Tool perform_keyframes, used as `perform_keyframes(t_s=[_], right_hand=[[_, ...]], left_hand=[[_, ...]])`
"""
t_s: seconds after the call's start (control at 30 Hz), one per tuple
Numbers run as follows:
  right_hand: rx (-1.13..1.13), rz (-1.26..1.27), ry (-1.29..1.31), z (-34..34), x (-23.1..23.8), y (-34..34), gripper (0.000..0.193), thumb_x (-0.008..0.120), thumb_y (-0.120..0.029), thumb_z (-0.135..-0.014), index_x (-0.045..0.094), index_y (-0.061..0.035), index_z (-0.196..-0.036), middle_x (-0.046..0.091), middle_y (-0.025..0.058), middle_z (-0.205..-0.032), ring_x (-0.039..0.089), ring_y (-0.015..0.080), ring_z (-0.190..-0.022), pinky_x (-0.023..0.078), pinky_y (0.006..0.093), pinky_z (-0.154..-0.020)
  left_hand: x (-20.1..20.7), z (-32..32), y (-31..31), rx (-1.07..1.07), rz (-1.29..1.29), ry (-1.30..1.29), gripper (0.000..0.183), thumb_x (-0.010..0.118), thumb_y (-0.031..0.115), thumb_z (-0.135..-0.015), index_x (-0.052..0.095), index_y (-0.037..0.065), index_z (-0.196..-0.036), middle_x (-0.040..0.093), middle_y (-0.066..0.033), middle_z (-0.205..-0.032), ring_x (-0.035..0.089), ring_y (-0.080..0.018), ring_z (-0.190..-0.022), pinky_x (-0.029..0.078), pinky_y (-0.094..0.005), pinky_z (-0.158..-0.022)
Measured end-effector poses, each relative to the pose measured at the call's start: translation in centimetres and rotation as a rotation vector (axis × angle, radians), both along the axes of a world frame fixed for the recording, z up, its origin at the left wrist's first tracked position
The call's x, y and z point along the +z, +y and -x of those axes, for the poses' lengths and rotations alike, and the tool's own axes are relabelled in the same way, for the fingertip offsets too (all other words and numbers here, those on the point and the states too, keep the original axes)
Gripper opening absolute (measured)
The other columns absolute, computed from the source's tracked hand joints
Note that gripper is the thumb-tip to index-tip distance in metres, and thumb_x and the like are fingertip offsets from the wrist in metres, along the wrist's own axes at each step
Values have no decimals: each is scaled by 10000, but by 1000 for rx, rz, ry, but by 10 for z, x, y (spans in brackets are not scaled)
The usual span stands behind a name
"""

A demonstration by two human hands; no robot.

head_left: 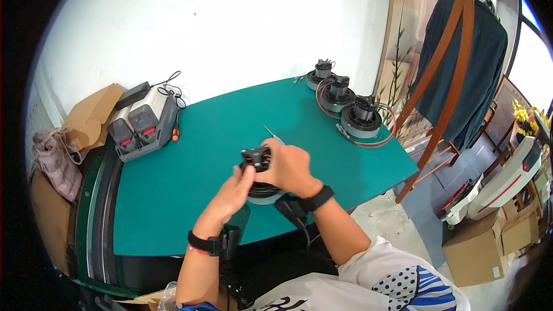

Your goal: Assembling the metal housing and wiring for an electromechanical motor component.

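Note:
A black fan motor (256, 158) with a wide round grey-rimmed base stands on the green table in front of me. My left hand (231, 194) is closed on its near left side, thumb against the upper housing. Against the right side of the same motor, my right hand (292, 167) is closed, its fingers bent round the housing and partly hidden. Just beyond the right hand's knuckles shows a thin metal shaft (271, 132), like that of a screwdriver. Whether the right hand touches this shaft, I cannot tell.
Three similar motors (362, 118) with red and black wires stand at the table's right. A grey case with battery packs (141, 124) and a cable is at the left, beside an orange-handled screwdriver (175, 132). Leather straps (461, 40) hang past the right corner of the table (173, 207).

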State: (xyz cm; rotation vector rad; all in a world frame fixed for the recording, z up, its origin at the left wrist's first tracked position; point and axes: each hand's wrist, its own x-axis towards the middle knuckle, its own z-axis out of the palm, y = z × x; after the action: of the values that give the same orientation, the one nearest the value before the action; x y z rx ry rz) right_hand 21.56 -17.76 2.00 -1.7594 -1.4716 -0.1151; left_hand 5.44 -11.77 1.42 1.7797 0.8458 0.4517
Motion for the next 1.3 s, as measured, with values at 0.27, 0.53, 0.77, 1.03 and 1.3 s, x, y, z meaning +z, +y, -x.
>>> perform_keyframes(t_s=[0.27,0.53,0.77,1.03,1.3], right_hand=[[-383,-56,-62,-79,1,-90,616,804,-461,-564,602,-109,-1027,669,104,-757,658,305,-713,502,394,-604],[-668,-99,14,-145,-2,-144,536,814,-395,-570,613,-97,-968,669,112,-738,663,296,-701,506,380,-625],[-785,2,-80,-166,-1,-139,592,804,-432,-569,601,-92,-1007,670,129,-757,660,322,-729,506,403,-647],[-724,-56,-70,-162,-11,-145,629,800,-394,-618,543,-105,-1113,664,110,-859,649,324,-804,500,402,-692],[-759,-280,-358,-125,23,-133,829,809,-292,-634,408,-35,-1312,525,217,-1167,474,388,-1120,362,466,-963]], left_hand=[[-11,-39,-9,-269,21,-118,776,597,339,-905,199,-100,-1406,326,-271,-1426,370,-282,-1313,315,-321,-1062],[-7,44,-20,-66,-476,222,563,673,240,-846,463,-39,-1287,566,-156,-1252,549,-259,-1140,434,-372,-941],[-11,94,44,150,-141,62,600,678,224,-850,419,-32,-1326,514,-250,-1252,532,-283,-1139,446,-352,-935],[-16,118,77,321,-440,436,570,756,252,-744,557,-33,-1196,621,-223,-1107,599,-310,-1059,469,-372,-908],[-30,111,70,220,-745,595,607,802,275,-653,600,-16,-1145,620,-218,-1105,594,-364,-1024,464,-419,-898]])
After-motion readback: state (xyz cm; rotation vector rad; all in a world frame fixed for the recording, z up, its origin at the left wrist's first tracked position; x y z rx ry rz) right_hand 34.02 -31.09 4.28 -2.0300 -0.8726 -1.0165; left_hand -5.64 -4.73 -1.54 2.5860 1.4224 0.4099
